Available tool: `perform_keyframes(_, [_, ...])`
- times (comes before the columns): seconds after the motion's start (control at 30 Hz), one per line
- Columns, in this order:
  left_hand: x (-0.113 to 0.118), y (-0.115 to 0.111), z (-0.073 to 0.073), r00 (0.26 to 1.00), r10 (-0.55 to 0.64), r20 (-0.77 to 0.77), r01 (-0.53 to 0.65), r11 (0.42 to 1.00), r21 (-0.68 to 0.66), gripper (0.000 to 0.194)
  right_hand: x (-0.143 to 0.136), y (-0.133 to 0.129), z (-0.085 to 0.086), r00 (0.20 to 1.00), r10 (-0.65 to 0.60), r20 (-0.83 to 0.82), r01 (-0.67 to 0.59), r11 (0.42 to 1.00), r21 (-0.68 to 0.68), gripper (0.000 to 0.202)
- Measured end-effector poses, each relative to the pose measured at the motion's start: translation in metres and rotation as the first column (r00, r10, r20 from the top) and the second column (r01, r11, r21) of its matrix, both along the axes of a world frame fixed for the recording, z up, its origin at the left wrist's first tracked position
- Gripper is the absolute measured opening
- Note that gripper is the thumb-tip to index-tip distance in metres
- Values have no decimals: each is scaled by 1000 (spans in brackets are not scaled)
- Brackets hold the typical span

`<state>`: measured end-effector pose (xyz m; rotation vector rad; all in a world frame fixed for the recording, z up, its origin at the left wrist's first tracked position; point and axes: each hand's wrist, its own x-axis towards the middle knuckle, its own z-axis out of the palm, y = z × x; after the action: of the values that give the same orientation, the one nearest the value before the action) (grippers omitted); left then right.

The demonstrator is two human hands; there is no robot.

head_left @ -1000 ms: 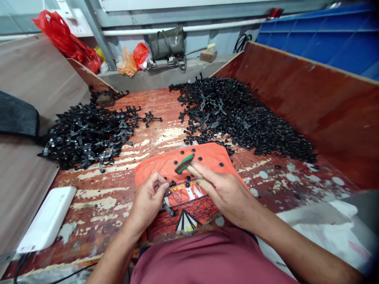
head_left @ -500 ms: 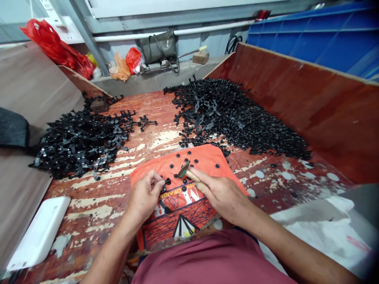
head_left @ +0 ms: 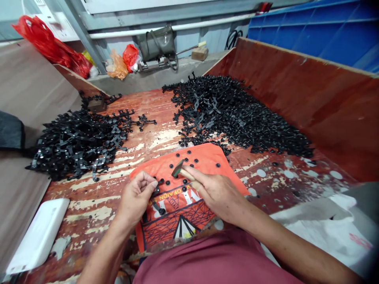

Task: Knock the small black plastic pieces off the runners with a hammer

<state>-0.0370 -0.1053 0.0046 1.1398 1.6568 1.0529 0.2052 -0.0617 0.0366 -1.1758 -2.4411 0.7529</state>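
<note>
My left hand (head_left: pixel 138 193) is closed, thumb against fingers, on a small black jointed part (head_left: pixel 156 190) over the left side of an orange printed cloth (head_left: pixel 207 154). Wrapped round the wooden handle of a small hammer (head_left: pixel 178 169) are the fingers of my right hand (head_left: pixel 217 189). The dark hammer head hovers over or rests on the cloth; I cannot tell which. Several round black caps (head_left: pixel 196 161) lie scattered on the cloth around the hammer head. Part of the piece in my left hand is hidden by the fingers.
Black jointed parts form a heap (head_left: pixel 77 142) at the left, and a larger heap of black pieces (head_left: pixel 231 114) lies at the right. A white power bank-like box (head_left: pixel 40 234) is at the lower left. Wooden boards (head_left: pixel 310 90) wall the worn red tabletop (head_left: pixel 154 138).
My left hand has shifted left and slightly down with the black part. My right hand has moved the hammer head a little to the left.
</note>
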Motion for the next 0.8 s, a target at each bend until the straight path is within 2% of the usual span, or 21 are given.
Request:
perform_keyframes(0.17, [4,0,0,1000,13,14,-13,1000,22,25,5,0,-3,999,-38,11,38,998,-47,47])
perform_keyframes(0.33, [7,-1,-7,999,-39,-25,39,999,16,20,7,-1,-11,998,-58,24,58,998,-4,47])
perform_keyframes(0.57, [7,-3,-10,979,-73,-189,75,997,2,18,4,-3,-12,998,-19,52,20,999,-28,45])
perform_keyframes(0.7, [5,-4,-7,937,-100,-334,100,995,-17,18,-1,-3,-6,999,1,52,-3,1000,27,47])
perform_keyframes(0.8, [5,-4,-7,932,-103,-347,104,994,-15,18,-7,-5,8,1000,24,-20,-22,996,81,50])
